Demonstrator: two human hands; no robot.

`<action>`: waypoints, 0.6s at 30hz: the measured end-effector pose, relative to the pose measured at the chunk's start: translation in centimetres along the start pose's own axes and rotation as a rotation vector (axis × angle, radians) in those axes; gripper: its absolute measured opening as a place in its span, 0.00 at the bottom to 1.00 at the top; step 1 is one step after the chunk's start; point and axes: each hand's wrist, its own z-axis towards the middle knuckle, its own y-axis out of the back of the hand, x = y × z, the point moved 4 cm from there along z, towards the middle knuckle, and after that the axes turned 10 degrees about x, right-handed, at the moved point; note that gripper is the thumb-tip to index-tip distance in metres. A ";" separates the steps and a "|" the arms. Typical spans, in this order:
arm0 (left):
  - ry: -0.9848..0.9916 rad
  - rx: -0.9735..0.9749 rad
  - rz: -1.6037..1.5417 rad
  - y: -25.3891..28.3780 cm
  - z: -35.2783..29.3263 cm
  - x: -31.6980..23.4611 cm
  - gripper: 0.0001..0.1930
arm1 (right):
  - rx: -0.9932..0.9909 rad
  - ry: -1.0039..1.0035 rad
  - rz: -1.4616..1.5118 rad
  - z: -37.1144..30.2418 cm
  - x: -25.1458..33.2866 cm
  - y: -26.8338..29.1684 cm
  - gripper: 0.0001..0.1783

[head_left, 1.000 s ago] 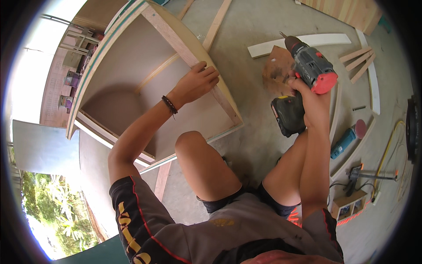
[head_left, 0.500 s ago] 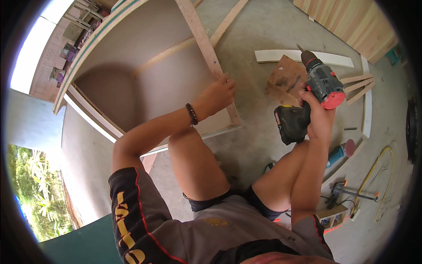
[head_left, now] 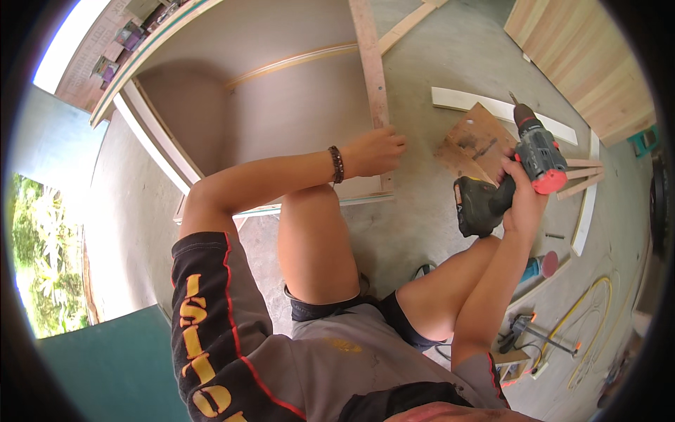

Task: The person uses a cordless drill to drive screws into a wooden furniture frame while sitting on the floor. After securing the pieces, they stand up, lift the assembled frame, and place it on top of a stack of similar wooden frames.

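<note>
My left hand [head_left: 376, 151], with a dark beaded bracelet at the wrist, rests on the near end of a wooden rail [head_left: 368, 60] that forms the edge of a large plywood cabinet box [head_left: 281, 105] lying on the concrete floor. My right hand [head_left: 522, 200] grips the handle of a grey and red cordless drill [head_left: 517, 169], raised above the floor to the right of the cabinet, bit pointing up and away. I am crouched, with both bare knees below my arms.
A brown plywood offcut [head_left: 472, 141] and a white board [head_left: 492, 107] lie past the drill. Wood strips [head_left: 582, 172], a curved white trim [head_left: 587, 204], stacked pale planks [head_left: 583, 56], a yellow cable [head_left: 598, 309] and small tools [head_left: 527, 330] sit at the right.
The view has shifted, so the cabinet now sits higher and more central. My left hand has slid down the rail toward its near end. The drill stays raised in my right hand.
</note>
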 end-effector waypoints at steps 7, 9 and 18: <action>0.039 0.017 0.052 -0.2 -0.5 -0.1 0.06 | 0.017 -0.041 -0.008 0.1 -0.5 0.0 0.24; 0.044 0.002 -0.010 -0.1 -0.3 0.1 0.05 | 0.016 -0.046 -0.011 0.1 -0.4 0.0 0.25; -0.047 -0.518 -1.374 13.1 -4.3 -0.4 0.17 | 0.066 -0.054 -0.038 0.7 -2.1 0.8 0.20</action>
